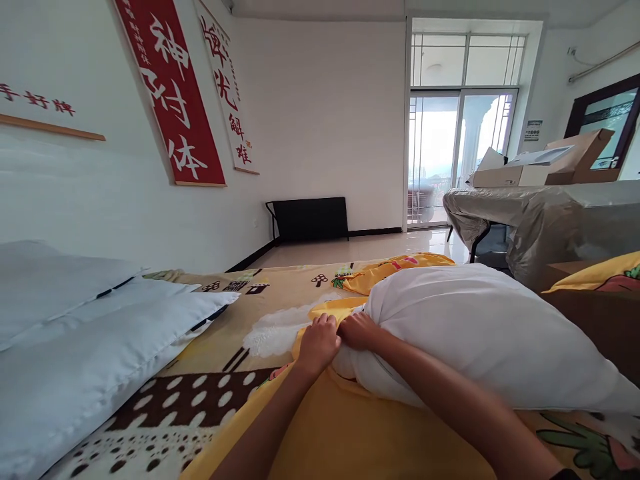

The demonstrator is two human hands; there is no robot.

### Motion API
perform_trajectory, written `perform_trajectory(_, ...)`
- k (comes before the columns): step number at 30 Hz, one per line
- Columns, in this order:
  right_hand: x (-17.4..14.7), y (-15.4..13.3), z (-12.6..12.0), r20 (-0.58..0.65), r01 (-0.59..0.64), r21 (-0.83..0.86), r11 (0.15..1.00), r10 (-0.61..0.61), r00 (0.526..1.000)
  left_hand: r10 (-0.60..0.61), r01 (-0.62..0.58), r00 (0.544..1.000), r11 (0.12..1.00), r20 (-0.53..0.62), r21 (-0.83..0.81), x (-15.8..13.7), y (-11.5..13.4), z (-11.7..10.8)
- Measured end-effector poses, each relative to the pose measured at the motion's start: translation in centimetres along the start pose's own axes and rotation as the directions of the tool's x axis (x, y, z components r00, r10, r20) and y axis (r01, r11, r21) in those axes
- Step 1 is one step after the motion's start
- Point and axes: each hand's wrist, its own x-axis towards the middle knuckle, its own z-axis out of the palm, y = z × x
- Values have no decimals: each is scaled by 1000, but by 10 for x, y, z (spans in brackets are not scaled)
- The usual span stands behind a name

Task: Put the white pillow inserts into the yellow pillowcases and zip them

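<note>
A plump white pillow lies on the patterned bed cover, its near-left end bunched up inside the mouth of a yellow pillowcase. At that mouth my left hand is closed on the yellow fabric. Right beside it, almost touching, my right hand is closed at the gathered end of the pillow. My right forearm lies across the pillow's near side. What is inside the right fist is partly hidden, but white pillow cloth surrounds it. The pillowcase spreads out beneath both forearms.
Other white pillows are stacked at the left on the bed cover. More yellow printed fabric lies over a brown box at the right. Behind stands a plastic-covered table with opened cartons. A black folded panel leans by the wall.
</note>
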Motion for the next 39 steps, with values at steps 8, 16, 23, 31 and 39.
perform_trajectory(8, -4, 7, -2, -80, -136, 28, 990, 138, 987, -93, 109, 990, 982, -106, 156, -21, -4, 11)
perform_trajectory(16, -8, 8, -2, -112, -152, 106, 983, 164, 980, -155, 159, 986, 985, -52, 71, -2, 21, -28)
perform_trajectory(23, -21, 11, -11, -126, -23, 141, 990, 41, 991, -186, 183, 981, 981, -55, -56, 18, 45, -22)
perform_trajectory(31, -52, 46, -41, -91, 137, 13, 990, -135, 987, -140, 141, 990, 940, 28, -311, 4, 31, -25)
perform_trajectory(39, -56, 50, -36, 28, 71, -170, 983, -67, 997, -120, 114, 993, 942, 3, -316, 2, 42, -33)
